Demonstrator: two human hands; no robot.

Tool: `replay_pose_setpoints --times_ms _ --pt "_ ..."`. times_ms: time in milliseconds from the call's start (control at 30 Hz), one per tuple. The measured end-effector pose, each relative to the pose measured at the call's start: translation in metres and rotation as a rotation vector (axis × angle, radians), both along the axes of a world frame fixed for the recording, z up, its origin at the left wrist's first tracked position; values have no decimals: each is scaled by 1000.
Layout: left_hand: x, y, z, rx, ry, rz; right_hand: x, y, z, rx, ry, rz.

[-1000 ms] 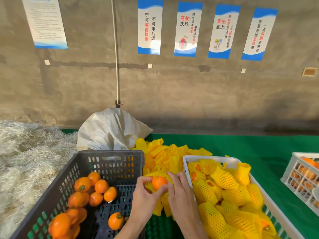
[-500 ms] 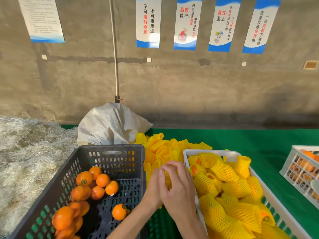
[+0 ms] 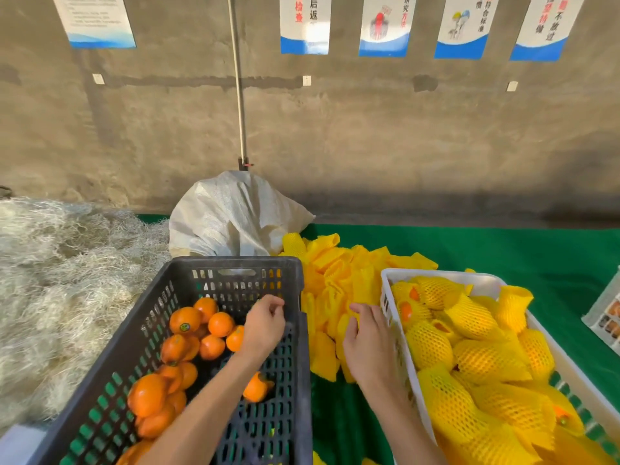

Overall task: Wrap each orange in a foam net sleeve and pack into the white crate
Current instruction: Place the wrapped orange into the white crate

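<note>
- Now the left hand (image 3: 263, 325) hangs inside the dark crate (image 3: 235, 266), near that crate's right wall, fingers loosely curled and holding nothing; it sits just right of the heap of bare oranges (image 3: 201, 330).
- To the right of the dark crate, the right hand (image 3: 369, 344) rests over the pile of loose foam net sleeves (image 3: 339, 280); its fingertips are bent down into the yellow, and I cannot tell whether they already pinch a sleeve.
- Further right of the dark crate stands the white crate (image 3: 389, 273), heaped with wrapped oranges (image 3: 469, 357) up to its rim.
- Risk 1: the sleeves overlap, so a pinch may lift 2 at once or drag neighbours off the pile.
- Risk 2: the bare oranges lean on one another; pulling 1 from the middle could set others rolling.
- Risk 3: the white crate looks nearly full, so a further wrapped orange set on top could slide over its rim onto the green mat (image 3: 503, 250).
- Risk 4: a few wrapped oranges show bare skin at 1 end; a hasty pull may leave the next one half covered.
</note>
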State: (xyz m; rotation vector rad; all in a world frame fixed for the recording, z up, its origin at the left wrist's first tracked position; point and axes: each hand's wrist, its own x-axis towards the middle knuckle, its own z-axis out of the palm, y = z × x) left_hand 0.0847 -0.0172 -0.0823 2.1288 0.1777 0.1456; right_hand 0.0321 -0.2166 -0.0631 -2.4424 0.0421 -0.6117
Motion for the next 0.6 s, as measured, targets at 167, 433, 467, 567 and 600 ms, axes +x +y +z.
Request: replay_pose_setpoints --times_ms 167,433,467,567,600 --pt "-8 48 -80 -40 611 -54 39 9 -77 -249 504 101" --pt "-4 47 -115 -542 818 198 75 24 -144 -420 791 301" --pt "-3 50 -117 -469 801 151 76 24 -148 -405 778 302" --pt "-2 60 -122 -161 690 41 77 24 -149 -335 754 300" --pt "0 62 -118 -142 673 13 77 26 -148 -301 736 295"
